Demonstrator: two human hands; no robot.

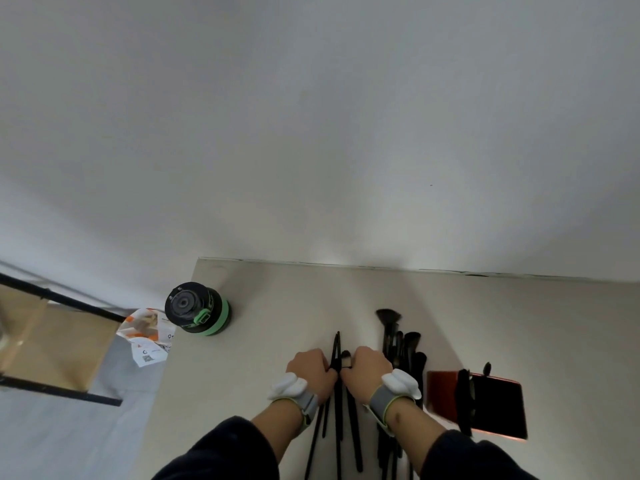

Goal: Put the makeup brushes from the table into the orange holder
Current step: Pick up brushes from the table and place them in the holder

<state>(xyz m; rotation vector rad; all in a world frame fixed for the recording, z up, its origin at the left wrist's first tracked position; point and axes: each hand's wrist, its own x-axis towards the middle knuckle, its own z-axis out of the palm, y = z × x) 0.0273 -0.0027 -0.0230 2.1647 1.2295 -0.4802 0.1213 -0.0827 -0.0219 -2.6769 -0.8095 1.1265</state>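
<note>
So the makeup brushes [337, 403] are a bundle of thin black handles lying on the table [270, 306], right between the two hands. The left hand [311, 372] and right hand [367, 370] are both curled around that bundle, knuckles nearly touching, and one pale-tipped brush [345, 358] pokes out between them. Just right of the right hand there's a second pile of brushes [401, 344], with a fan-shaped one at the far end. Further right sits the orange holder [446, 393], with a couple of dark brushes already in it. Well off to the left, beyond the left hand, is a black and green round gadget [197, 313], and past it a crumpled printed packet [147, 336].
</note>
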